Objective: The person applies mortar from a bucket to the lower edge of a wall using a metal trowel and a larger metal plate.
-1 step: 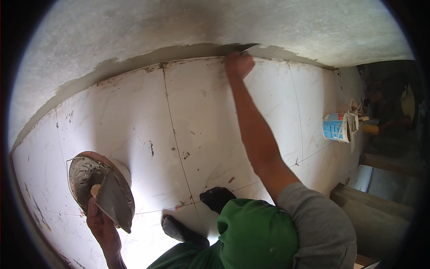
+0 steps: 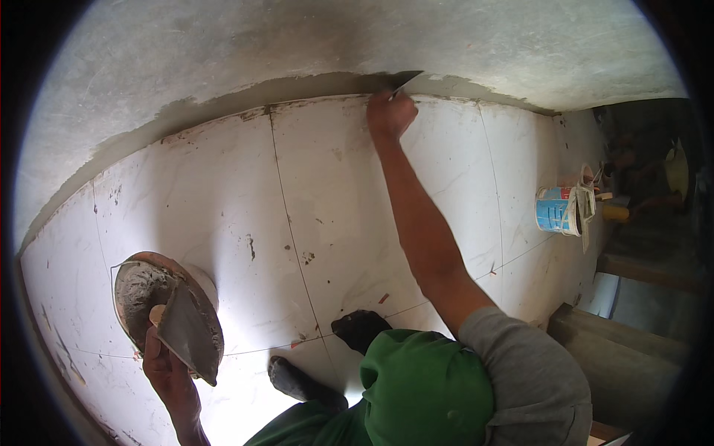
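My right hand (image 2: 392, 117) is closed on a trowel (image 2: 407, 79), reaching up to the foot of the wall. Its dark, thin blade lies against a strip of wet grey mortar (image 2: 312, 83) where wall and floor meet; the handle is hidden in my fist. At the lower left my left hand (image 2: 165, 368) grips a second trowel (image 2: 192, 332) with a broad grey blade and a pale, round handle end. This blade is tilted across the mouth of a whitish bucket (image 2: 204, 281). Grey mortar (image 2: 140, 285) shows inside the bucket, which has a wire handle.
White floor tiles (image 2: 342, 193) with thin joints and mortar crumbs lie below the grey wall (image 2: 297, 37). A blue and white bucket (image 2: 554, 211) with tools hung on it stands at the right. Beyond it are steps (image 2: 625, 334). My dark-clad feet (image 2: 361, 330) are on the tiles.
My right hand has shifted slightly left and down from the wall's foot, and more of its trowel blade shows. The left hand, its trowel and the bucket stay in place.
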`<control>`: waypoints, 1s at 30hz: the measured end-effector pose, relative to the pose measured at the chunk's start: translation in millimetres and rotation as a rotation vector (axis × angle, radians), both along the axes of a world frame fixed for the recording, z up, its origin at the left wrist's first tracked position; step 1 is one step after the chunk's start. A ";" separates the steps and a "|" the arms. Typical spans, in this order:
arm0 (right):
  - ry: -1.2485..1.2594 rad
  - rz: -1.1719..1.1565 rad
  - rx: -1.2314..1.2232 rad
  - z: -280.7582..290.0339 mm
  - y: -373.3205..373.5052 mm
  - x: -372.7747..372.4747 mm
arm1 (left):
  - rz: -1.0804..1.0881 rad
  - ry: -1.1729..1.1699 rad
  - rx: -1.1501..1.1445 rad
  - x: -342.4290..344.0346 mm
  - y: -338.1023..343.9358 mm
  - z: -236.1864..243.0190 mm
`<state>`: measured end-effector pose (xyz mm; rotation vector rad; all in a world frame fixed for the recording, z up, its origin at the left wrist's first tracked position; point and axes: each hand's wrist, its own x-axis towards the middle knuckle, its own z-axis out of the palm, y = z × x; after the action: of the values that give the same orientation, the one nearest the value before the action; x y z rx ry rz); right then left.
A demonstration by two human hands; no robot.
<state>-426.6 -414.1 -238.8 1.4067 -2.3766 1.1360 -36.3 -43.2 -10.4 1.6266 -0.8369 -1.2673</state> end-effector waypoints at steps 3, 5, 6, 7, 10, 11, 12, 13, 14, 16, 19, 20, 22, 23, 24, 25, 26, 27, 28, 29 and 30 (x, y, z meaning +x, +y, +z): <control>-0.112 0.156 -0.143 21.9 46.1 -26.2 | 0.019 -0.039 -0.042 3.7 0.8 2.0; 0.102 0.007 -0.102 16.9 48.6 -89.3 | 0.011 -0.091 -0.012 13.4 6.0 1.1; 0.087 -0.044 -0.114 15.6 46.1 -118.5 | 0.014 -0.088 -0.009 11.9 8.0 0.9; 0.073 -0.146 -0.068 12.4 38.6 -161.6 | 0.053 -0.085 -0.017 7.9 6.9 -0.5; -0.024 -0.260 0.066 16.7 12.7 -227.2 | 0.067 -0.110 -0.012 11.4 11.9 -3.8; -0.132 -0.284 0.065 18.9 5.6 -240.6 | 0.040 -0.131 -0.008 13.3 13.4 -4.5; -0.240 -0.308 0.064 17.6 -0.4 -249.7 | 0.042 -0.130 -0.010 13.4 14.0 -4.2; -0.378 -0.331 0.042 19.7 -7.1 -249.5 | 0.030 -0.118 -0.005 13.7 14.8 -3.6; -0.379 -0.326 0.041 19.3 -12.3 -246.6 | 0.019 -0.104 0.000 13.9 15.4 -2.8; -0.283 -0.263 -0.005 17.4 -19.8 -241.3 | 0.043 -0.083 0.002 9.4 14.6 0.2; -0.265 -0.192 -0.050 6.9 -23.2 -226.8 | 0.054 -0.091 0.008 14.2 18.8 -1.2; -0.270 -0.189 -0.045 4.9 -21.2 -211.6 | 0.041 -0.126 0.011 17.4 20.6 -1.6; -0.102 -0.109 0.029 2.6 -14.4 -184.4 | 0.030 -0.123 0.011 19.7 21.0 -0.1; -0.014 -0.094 0.026 0.3 -13.4 -171.6 | 0.016 -0.116 0.006 20.9 20.8 0.3; -0.115 -0.126 -0.030 -3.4 -15.6 -155.6 | 0.013 -0.113 0.007 22.7 22.4 -1.3; -0.092 -0.082 -0.074 -4.5 -12.8 -140.0 | 0.020 -0.122 0.003 25.5 25.4 -3.9; -0.072 -0.033 -0.120 -4.9 -10.0 -124.1 | 0.031 -0.132 -0.002 27.9 27.5 -5.0; -0.073 -0.033 -0.120 -5.1 -7.5 -107.5 | 0.032 -0.134 -0.001 29.4 28.3 -4.7; -0.071 -0.015 -0.128 -2.9 -4.7 -91.4 | 0.043 -0.130 0.004 29.0 28.8 -3.8; -0.069 0.003 -0.135 -3.0 -2.8 -76.0 | 0.055 -0.127 0.010 28.8 29.1 -2.9; -0.071 0.006 -0.136 -2.6 -1.0 -60.2 | 0.059 -0.129 0.010 28.8 29.3 -1.9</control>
<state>-486.7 -415.1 -241.4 1.3517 -2.2933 1.3423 -7.4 -13.9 -12.3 1.7426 -0.8559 -1.1367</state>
